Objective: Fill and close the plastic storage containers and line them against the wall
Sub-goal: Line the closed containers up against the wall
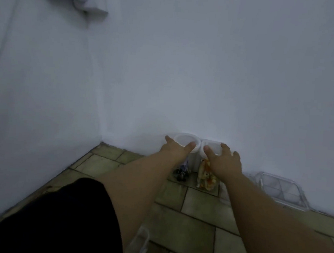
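each hand grips a lidded jar, left hand point(177, 147) on the left jar point(185, 142), right hand point(224, 160) on the right jar point(210, 149), lining them against the wall point(186, 78); next, probably let go.

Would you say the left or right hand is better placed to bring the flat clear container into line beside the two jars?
Probably the right hand: the flat container leans at the wall just to its right, while the left hand is on the far jar.
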